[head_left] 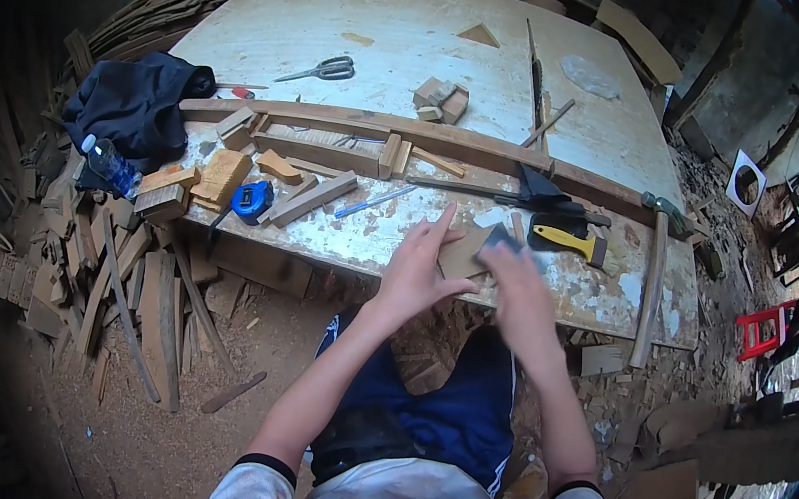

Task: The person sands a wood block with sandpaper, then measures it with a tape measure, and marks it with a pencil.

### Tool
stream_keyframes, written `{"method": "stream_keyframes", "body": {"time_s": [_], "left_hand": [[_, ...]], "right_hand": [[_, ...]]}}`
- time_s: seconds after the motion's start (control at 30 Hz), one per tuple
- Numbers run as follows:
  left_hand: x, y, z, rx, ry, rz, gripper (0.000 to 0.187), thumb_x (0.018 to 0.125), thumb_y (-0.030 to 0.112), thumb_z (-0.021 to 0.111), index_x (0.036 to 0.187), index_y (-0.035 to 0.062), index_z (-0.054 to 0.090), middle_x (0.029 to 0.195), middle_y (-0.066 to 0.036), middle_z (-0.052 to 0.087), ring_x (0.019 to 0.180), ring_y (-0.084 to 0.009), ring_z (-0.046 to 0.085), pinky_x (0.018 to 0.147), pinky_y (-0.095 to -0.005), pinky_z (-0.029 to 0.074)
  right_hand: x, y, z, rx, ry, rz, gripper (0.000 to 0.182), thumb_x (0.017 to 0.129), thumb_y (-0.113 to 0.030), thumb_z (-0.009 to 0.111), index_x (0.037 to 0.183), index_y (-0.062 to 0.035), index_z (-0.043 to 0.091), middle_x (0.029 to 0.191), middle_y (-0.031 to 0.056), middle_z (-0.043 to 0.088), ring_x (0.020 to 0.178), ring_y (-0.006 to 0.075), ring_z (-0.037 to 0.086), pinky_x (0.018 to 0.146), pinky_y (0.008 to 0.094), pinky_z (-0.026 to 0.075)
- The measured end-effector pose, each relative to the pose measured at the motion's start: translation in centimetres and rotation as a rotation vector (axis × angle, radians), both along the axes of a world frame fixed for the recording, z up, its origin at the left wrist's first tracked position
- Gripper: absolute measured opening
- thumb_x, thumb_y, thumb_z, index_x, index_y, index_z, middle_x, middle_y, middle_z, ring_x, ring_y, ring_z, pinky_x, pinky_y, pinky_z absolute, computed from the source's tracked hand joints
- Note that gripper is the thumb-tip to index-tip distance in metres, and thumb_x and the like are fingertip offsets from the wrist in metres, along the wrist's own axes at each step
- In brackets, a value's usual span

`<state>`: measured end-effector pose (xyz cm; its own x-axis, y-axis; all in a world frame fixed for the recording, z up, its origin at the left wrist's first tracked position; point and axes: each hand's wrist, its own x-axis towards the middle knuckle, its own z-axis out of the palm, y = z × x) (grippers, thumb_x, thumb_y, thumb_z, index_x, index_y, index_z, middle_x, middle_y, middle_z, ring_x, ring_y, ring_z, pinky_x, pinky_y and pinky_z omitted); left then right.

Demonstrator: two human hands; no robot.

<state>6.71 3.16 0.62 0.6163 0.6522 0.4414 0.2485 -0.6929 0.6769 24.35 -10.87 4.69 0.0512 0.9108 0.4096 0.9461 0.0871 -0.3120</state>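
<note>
My left hand (414, 270) lies with its thumb and index finger spread wide, against a flat brown piece of wood (460, 258) at the front edge of the workbench (369, 254). My right hand (522, 301), smeared by motion, has its fingers closed on a dark grey flat piece (497, 239) that looks like sandpaper, over the wood. To the right of it lies a yellow-handled brush or scraper (564, 239). A blue pen (375, 201) lies left of my left hand.
A long wooden beam (336, 120) crosses the bench. A blue tape measure (251, 199), wood blocks (225, 174), scissors (327, 69) and dark cloth (136, 104) lie on the left. A hammer (654, 273) overhangs the right front edge. Wood offcuts (160, 309) cover the floor.
</note>
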Motion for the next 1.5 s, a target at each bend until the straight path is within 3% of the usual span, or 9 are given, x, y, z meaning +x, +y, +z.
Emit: {"method": "stream_keyframes", "body": {"time_s": [0.27,0.4,0.6,1.0,1.13,1.23,1.33,1.4,1.5], "left_hand": [[0.3,-0.4,-0.1,0.008,0.001,0.051,0.149,0.067,0.039,0.109,0.182,0.0044,0.021,0.122,-0.013,0.079,0.118,-0.0333,0.073,0.107,-0.0460,0.059],[0.5,-0.1,-0.7,-0.010,-0.009,0.055,0.148,0.069,0.034,0.109,0.182,0.0039,0.018,0.121,-0.013,0.079,0.117,-0.0333,0.073,0.105,-0.0464,0.059],[0.5,-0.2,-0.5,0.031,-0.053,0.052,0.145,0.072,0.030,0.106,0.182,0.0017,0.016,0.120,-0.013,0.080,0.111,-0.0334,0.074,0.101,-0.0463,0.060],[0.8,-0.9,-0.1,0.067,-0.059,0.092,0.145,0.072,0.029,0.106,0.182,0.0004,0.015,0.119,-0.014,0.080,0.111,-0.0331,0.074,0.100,-0.0461,0.060],[0.8,-0.6,-0.5,0.070,-0.066,0.093,0.143,0.072,0.022,0.103,0.182,0.0006,0.015,0.119,-0.014,0.080,0.111,-0.0336,0.074,0.100,-0.0467,0.060],[1.0,-0.9,-0.4,0.069,-0.081,0.091,0.141,0.072,0.018,0.100,0.182,0.0007,0.015,0.119,-0.015,0.080,0.110,-0.0339,0.074,0.100,-0.0470,0.060],[1.0,-0.7,-0.5,0.089,-0.084,0.097,0.141,0.072,0.018,0.100,0.182,0.0001,0.015,0.118,-0.016,0.080,0.109,-0.0343,0.074,0.099,-0.0472,0.060],[1.1,-0.8,-0.3,0.098,-0.077,0.107,0.141,0.072,0.020,0.100,0.182,-0.0002,0.014,0.118,-0.016,0.080,0.108,-0.0346,0.074,0.099,-0.0473,0.060],[1.3,-1.0,-0.2,0.016,-0.025,0.118,0.140,0.073,0.023,0.101,0.182,0.0002,0.016,0.122,-0.014,0.078,0.117,-0.0348,0.070,0.104,-0.0476,0.058]], "right_hand": [[1.5,1.3,1.4,-0.067,-0.044,-0.035,0.037,0.096,0.001,0.064,0.133,0.0021,0.069,0.146,0.0240,0.071,0.144,0.0414,0.066,0.126,0.0543,0.048],[-2.0,0.9,1.0,0.021,0.009,0.197,0.037,0.093,0.003,0.064,0.130,0.0015,0.071,0.122,0.0223,0.077,0.133,0.0430,0.068,0.122,0.0513,0.051],[-2.7,1.7,1.7,-0.149,-0.039,0.071,0.042,0.094,0.002,0.066,0.135,0.0011,0.072,0.137,0.0238,0.076,0.139,0.0407,0.069,0.122,0.0522,0.052],[-0.4,2.9,2.7,-0.051,-0.101,0.009,0.032,0.092,0.000,0.070,0.123,-0.0002,0.075,0.125,0.0197,0.080,0.128,0.0389,0.074,0.123,0.0503,0.049],[-2.0,2.2,1.7,0.035,-0.131,0.180,0.024,0.091,-0.001,0.069,0.115,0.0007,0.076,0.129,0.0184,0.078,0.126,0.0358,0.076,0.118,0.0494,0.055],[-0.6,3.1,3.2,-0.084,-0.041,0.017,0.026,0.092,0.001,0.068,0.116,0.0000,0.076,0.124,0.0195,0.079,0.122,0.0367,0.077,0.113,0.0479,0.058],[-3.7,2.3,1.4,0.041,-0.179,0.128,0.022,0.093,0.001,0.068,0.113,-0.0007,0.076,0.114,0.0206,0.080,0.113,0.0388,0.079,0.105,0.0481,0.063],[-2.0,2.4,3.9,-0.144,0.032,0.132,0.012,0.093,-0.002,0.071,0.104,-0.0006,0.072,0.103,0.0202,0.080,0.103,0.0396,0.081,0.095,0.0500,0.066],[-2.1,3.2,2.9,-0.141,-0.129,-0.016,0.011,0.092,-0.004,0.072,0.103,-0.0014,0.075,0.101,0.0209,0.080,0.103,0.0391,0.081,0.093,0.0495,0.066]]}}
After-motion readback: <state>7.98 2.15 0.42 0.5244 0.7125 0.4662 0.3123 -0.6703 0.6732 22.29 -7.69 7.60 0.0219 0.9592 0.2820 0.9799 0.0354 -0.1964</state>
